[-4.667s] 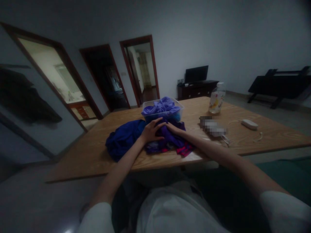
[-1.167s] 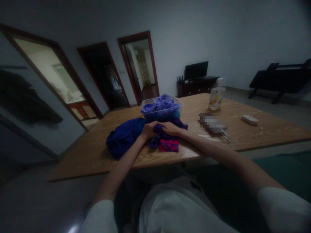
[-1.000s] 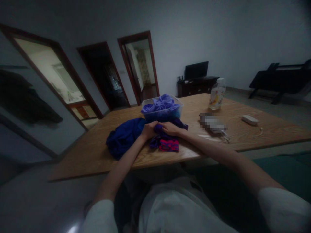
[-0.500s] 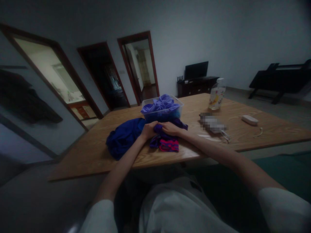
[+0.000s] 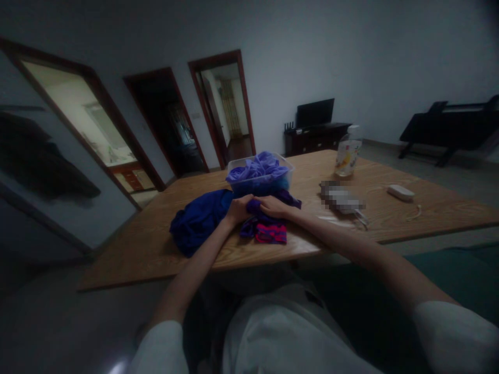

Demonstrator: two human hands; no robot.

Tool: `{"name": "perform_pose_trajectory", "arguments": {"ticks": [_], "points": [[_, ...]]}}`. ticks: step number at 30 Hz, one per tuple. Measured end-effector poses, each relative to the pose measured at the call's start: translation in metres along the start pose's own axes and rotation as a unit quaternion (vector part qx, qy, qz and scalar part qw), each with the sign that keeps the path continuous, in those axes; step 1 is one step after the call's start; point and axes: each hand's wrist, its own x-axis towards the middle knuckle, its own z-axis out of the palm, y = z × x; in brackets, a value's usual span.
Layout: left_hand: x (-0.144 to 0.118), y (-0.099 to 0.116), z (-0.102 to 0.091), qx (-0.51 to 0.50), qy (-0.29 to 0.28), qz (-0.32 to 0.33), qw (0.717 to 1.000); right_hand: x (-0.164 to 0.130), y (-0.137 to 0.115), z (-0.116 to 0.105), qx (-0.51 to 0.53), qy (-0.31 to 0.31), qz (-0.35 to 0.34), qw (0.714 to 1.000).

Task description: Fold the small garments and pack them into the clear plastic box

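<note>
A small purple garment with pink stripes lies folded on the wooden table in front of me. My left hand and my right hand both grip its far edge, fingers closed on the cloth. Just behind them stands a clear plastic box stuffed with lilac cloth. A dark blue garment lies bunched to the left of my left hand.
A clear pump bottle stands at the table's far side. A blurred-out object, a white device and a cord lie to the right. Three doorways open at the left; a dark TV stand is against the wall.
The striped garment was spread wider 4.7 s ago with my hands flat on it; now it is folded smaller and gripped. Over the last second nothing has moved.
</note>
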Motion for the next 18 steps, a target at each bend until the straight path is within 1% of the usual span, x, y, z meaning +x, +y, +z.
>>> {"name": "perform_pose_trajectory", "arguments": {"ticks": [4,8,18], "points": [[0.0001,-0.001,0.001,0.004,-0.003,0.001,1.0,0.0002,-0.0009,-0.0005,-0.006,-0.008,-0.005,1.0],[0.0001,-0.0005,0.001,0.012,-0.003,-0.003,1.0,0.0004,-0.0019,-0.0011,-0.009,-0.019,0.009,1.0],[-0.0004,-0.0003,0.0008,0.014,-0.004,-0.009,1.0,-0.0003,-0.0006,-0.0008,-0.005,-0.006,0.006,1.0]]}}
